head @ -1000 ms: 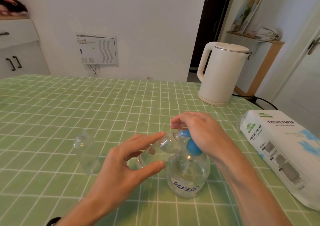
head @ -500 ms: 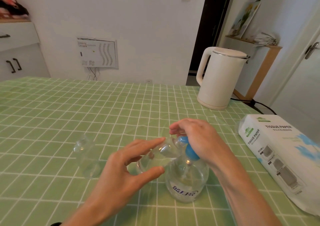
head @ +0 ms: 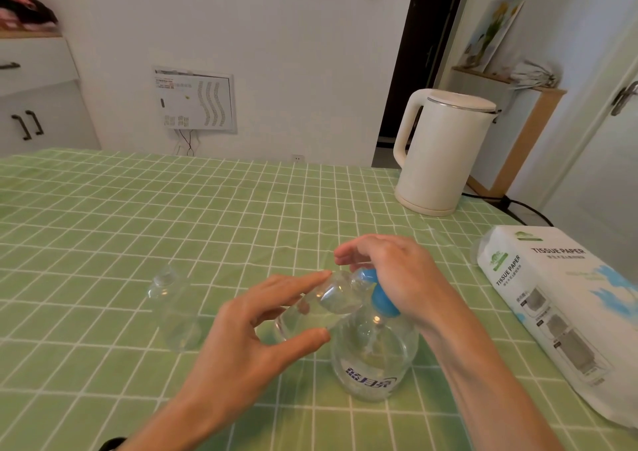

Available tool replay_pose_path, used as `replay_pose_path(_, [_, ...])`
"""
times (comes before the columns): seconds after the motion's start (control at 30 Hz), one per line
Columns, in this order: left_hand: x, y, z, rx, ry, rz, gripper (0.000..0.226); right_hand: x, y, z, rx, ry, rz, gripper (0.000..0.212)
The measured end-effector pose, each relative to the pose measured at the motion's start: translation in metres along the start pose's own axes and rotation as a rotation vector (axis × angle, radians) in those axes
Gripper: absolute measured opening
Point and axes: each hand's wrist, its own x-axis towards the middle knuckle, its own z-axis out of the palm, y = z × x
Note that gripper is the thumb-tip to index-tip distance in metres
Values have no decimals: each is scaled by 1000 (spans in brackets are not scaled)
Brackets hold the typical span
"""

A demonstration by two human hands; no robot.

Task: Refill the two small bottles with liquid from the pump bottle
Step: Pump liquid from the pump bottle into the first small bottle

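**First fill under way, second bottle waiting**

One small bottle (head: 319,304) tilts at the spout of the pump bottle (head: 374,357), pinched by your left hand (head: 248,340). Your right hand (head: 397,278) curls over the blue pump head. The other small bottle (head: 174,309) stands well left, seemingly unfilled.

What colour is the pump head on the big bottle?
Blue. The pump head sits under the right hand; head view.
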Motion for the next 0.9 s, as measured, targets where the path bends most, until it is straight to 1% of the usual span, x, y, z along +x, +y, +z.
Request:
replay_pose_path(0.43, [0, 3, 0, -26, 9, 7, 56, 1, -1, -3, 4, 51, -56, 32])
replay_pose_path(0.63, [0, 1, 0, -8, 2, -2, 56, 1, 0, -1, -7, -16, 26, 34])
replay_pose_path(0.9, [-1, 3, 1, -23, 13, 7, 57, 0, -2, -3, 16, 59, -42, 31])
